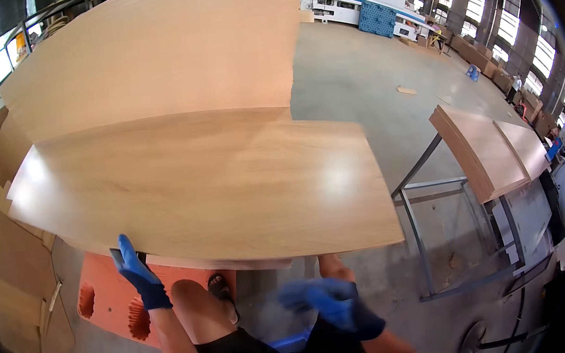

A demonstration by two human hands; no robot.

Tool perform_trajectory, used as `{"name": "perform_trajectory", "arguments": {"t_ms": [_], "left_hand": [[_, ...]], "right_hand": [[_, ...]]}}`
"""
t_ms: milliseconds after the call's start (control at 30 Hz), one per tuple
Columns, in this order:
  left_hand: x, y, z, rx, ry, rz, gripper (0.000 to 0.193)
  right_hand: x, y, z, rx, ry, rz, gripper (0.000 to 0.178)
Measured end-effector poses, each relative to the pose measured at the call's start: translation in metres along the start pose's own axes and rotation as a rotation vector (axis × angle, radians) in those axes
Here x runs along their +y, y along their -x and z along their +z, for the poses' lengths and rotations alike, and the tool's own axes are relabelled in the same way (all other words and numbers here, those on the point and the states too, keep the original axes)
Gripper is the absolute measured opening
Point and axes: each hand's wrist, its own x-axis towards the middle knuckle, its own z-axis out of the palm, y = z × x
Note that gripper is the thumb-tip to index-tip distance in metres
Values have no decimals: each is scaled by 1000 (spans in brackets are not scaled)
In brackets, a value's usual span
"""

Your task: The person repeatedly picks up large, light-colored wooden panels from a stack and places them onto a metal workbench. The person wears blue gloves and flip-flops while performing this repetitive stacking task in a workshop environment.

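Note:
A wide, glossy wood-grain panel (207,184) lies flat in front of me, on top of other boards. My left hand (138,271), in a blue glove, is at the panel's front edge, left of its middle. Its fingers point up and look closed round a small dark piece that shows on both sides of the hand; its kind is unclear. Over my lap, apart from the panel, my right hand (330,306) wears a blue glove too. Motion smears its fingers, so whether they hold anything is hidden.
A tall light-brown board (159,51) rises behind the panel. On the right, stacked boards (486,148) rest on a metal frame (417,245). An orange plastic pallet (110,305) lies beneath at the left. A long white machine (367,2) stands far off across the floor.

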Motion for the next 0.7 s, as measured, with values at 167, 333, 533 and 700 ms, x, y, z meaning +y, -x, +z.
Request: {"name": "perform_trajectory", "arguments": {"t_ms": [167,333,533,700], "left_hand": [[-31,-93,-4,129,-108,237,46],[-55,-170,-29,86,-486,370,43],[-40,-202,-22,243,-1106,370,58],[-30,-196,-11,269,-1148,330,58]], "right_hand": [[-40,-10,-69,757,485,-589,32],[-50,-78,-119,748,456,-301,37],[-22,-164,-120,505,449,-215,45],[-10,-173,-134,545,446,-215,43]]}}
